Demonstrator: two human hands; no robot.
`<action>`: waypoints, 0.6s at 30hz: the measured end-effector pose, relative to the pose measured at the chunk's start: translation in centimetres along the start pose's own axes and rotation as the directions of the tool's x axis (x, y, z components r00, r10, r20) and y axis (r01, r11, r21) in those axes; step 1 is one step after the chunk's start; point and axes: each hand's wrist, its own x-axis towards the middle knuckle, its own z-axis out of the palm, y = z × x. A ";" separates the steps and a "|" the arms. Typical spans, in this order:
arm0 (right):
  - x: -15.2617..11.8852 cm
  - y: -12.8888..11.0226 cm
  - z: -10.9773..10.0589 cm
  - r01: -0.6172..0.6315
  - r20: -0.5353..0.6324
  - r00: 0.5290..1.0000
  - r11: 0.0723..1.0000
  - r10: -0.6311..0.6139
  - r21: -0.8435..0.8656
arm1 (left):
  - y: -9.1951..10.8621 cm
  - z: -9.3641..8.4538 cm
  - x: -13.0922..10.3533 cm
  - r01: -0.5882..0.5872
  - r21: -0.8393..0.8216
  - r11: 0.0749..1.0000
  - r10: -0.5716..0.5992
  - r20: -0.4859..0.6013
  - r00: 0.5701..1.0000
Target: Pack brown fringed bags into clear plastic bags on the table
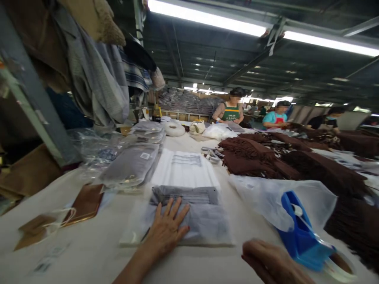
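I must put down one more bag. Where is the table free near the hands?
Bare table lies between the brown tags and left hand on the bagged garment. Crowded to the right: blue tape dispenser, brown scarves.

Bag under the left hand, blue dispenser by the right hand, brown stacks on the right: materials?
Bag: looks like thin clear plastic film, glossy and slightly hazy, with folded grey fabric showing through; the left hand presses flat on it.
Blue dispenser: apparently hard moulded plastic, smooth with a sheen; the right hand is beside it.
Brown stacks: soft matte textile, probably knit, with fringed edges.
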 end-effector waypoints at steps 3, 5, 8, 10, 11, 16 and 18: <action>6.6 -2.8 -0.9 0.106 0.189 0.978 0.988 -0.083 -0.114 | 0.1 -0.2 -0.2 -0.010 -0.050 0.999 0.010 -0.008 1.000; 10.3 -2.7 -0.6 0.148 0.252 0.962 0.974 -0.101 -0.174 | 0.2 -0.3 -0.3 -0.014 -0.079 0.997 0.014 -0.011 1.000; 14.6 -1.2 0.5 0.158 0.313 0.945 0.969 -0.092 -0.189 | 0.2 -0.2 -0.4 -0.011 -0.095 0.995 0.010 -0.006 1.000; 16.7 0.0 1.4 0.134 0.353 0.934 0.976 -0.065 -0.174 | 0.2 0.1 -0.5 -0.012 -0.089 0.996 0.011 -0.013 1.000; 17.6 0.7 1.8 0.110 0.368 0.929 0.981 -0.044 -0.160 | 0.2 0.2 -0.5 -0.014 -0.086 0.996 0.012 -0.018 1.000; 19.1 4.2 2.5 -0.113 0.256 0.955 0.981 0.151 -0.158 | 0.2 0.4 -0.6 0.000 -0.062 0.998 -0.002 -0.020 1.000; 18.0 4.7 2.4 -0.207 0.083 0.970 0.958 0.227 -0.197 | 0.2 0.5 -0.5 0.006 -0.055 0.998 -0.007 -0.028 1.000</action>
